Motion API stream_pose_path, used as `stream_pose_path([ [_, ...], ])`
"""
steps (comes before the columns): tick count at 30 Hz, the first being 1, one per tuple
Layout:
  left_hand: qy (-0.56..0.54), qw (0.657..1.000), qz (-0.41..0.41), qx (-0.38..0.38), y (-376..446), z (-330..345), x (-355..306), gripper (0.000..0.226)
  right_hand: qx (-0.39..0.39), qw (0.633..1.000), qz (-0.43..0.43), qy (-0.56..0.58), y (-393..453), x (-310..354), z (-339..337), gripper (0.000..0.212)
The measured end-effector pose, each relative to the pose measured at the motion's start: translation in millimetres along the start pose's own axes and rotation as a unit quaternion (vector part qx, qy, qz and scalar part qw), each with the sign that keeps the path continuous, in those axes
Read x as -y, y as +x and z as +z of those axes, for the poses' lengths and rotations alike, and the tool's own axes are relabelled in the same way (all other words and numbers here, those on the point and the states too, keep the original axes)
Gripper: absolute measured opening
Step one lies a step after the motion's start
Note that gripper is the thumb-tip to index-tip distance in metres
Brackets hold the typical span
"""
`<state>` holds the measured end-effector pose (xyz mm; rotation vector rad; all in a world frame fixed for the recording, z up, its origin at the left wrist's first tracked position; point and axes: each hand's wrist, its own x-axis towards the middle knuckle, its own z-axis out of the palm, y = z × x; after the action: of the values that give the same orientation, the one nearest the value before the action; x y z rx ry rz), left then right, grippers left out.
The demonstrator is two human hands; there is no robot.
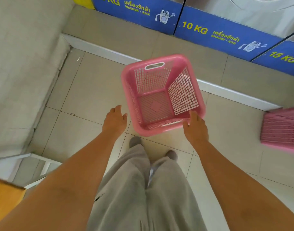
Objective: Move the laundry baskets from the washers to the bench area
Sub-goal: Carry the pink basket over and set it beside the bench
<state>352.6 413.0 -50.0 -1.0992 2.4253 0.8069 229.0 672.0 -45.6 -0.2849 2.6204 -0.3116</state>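
Observation:
An empty pink laundry basket stands on the tiled floor in front of the washers, below the raised step. My left hand hovers just left of its near corner, fingers apart, holding nothing. My right hand is at the basket's near right rim, fingers spread and touching or almost touching it, with no grip closed on it. A second pink basket sits at the right edge, partly cut off by the frame.
Washers with blue "10 KG" and "15 KG" panels line the back on a tiled step with a white edge. A beige wall rises at left. A wooden surface shows bottom left. My legs in grey trousers stand below.

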Motion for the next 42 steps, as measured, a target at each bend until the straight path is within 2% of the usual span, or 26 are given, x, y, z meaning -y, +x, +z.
stream_pose_path([
  [4, -0.013, 0.999, -0.043, 0.012, 31.1, 10.6, -19.7, 0.052, 0.005, 1.000, -0.009, 0.004, 54.7, -9.7, -1.1, 0.047],
  [14, -0.066, 0.982, -0.171, -0.038, 99.1, 66.5, -56.2, 0.061, 0.055, 0.995, -0.063, -0.051, 194.6, -51.5, -2.8, 0.056],
  [23, -0.080, 0.975, -0.198, -0.060, 145.4, 130.8, -45.5, 0.069, 0.048, 0.991, -0.093, -0.081, 275.7, -82.9, 38.6, 0.073],
  [30, -0.112, 0.970, -0.172, -0.133, 165.7, 158.1, -25.0, 0.079, -0.004, 0.991, -0.136, -0.005, 293.1, -103.7, 70.7, 0.082],
  [36, -0.102, 0.968, -0.159, -0.167, 139.6, 148.7, -31.0, 0.074, -0.020, 0.987, -0.157, 0.014, 272.5, -99.7, 56.3, 0.076],
  [42, -0.103, 0.959, -0.194, -0.181, 78.2, 100.7, -27.9, 0.053, -0.021, 0.985, -0.170, 0.006, 219.9, -72.3, 10.3, 0.073],
])
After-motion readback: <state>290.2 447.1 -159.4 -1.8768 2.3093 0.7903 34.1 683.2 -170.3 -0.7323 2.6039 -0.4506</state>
